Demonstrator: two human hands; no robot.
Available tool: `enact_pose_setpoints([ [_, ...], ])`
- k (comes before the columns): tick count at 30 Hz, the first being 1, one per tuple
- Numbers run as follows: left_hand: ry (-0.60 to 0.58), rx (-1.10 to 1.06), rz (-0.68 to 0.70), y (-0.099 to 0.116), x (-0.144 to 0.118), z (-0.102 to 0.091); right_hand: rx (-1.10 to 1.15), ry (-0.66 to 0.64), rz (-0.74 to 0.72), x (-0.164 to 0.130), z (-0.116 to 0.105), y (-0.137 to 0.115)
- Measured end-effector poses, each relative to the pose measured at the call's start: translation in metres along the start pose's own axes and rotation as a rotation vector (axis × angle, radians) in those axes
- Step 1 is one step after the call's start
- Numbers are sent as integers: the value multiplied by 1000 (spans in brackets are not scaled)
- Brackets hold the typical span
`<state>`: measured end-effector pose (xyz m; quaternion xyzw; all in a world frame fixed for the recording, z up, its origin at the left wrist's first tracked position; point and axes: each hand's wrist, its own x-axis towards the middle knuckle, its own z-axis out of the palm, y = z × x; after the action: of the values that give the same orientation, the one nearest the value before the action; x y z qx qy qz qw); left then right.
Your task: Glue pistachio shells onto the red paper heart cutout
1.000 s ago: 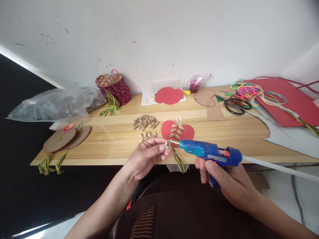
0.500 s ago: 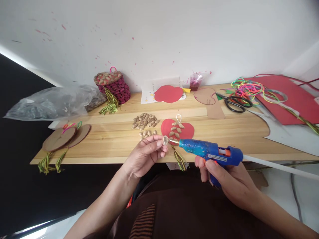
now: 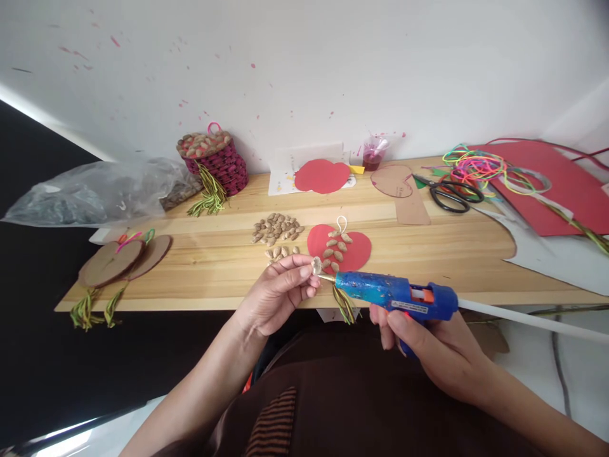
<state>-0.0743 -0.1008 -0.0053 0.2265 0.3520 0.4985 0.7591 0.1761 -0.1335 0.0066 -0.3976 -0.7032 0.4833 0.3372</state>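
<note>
My left hand (image 3: 278,293) pinches a small pale seed shell (image 3: 316,264) between thumb and fingertips, just above the table's front edge. My right hand (image 3: 431,343) grips a blue hot glue gun (image 3: 397,297), its brass nozzle touching the shell. Right behind them lies a red apple-shaped paper cutout (image 3: 356,249) with several shells stuck down its middle and a white loop at the top. A pile of loose shells (image 3: 277,228) lies to its left.
On the wooden table (image 3: 214,260): a woven basket (image 3: 219,162) with shells on top, a plastic bag (image 3: 95,193), cardboard discs (image 3: 124,257), another red cutout (image 3: 321,176), a small cup (image 3: 372,154), scissors (image 3: 450,193), neon cords (image 3: 476,168), red card (image 3: 556,190).
The glue gun has dropped slightly and its nozzle now presses the shell from below right. The left hand turned the shell a little. The view tilted slightly.
</note>
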Motion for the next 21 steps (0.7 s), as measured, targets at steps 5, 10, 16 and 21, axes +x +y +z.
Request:
enact_pose_setpoints([
  [5,-7,13,6,0,1,1,7,15,-13,1,0,1],
  [10,-8,19,8,-1,2,0,-34,16,6,1,0,0],
  [16,-16,31,9,-2,2,-1,-67,19,11,0,0,1],
  [21,-5,31,4,-2,1,-1,-74,14,32,-2,-1,3],
])
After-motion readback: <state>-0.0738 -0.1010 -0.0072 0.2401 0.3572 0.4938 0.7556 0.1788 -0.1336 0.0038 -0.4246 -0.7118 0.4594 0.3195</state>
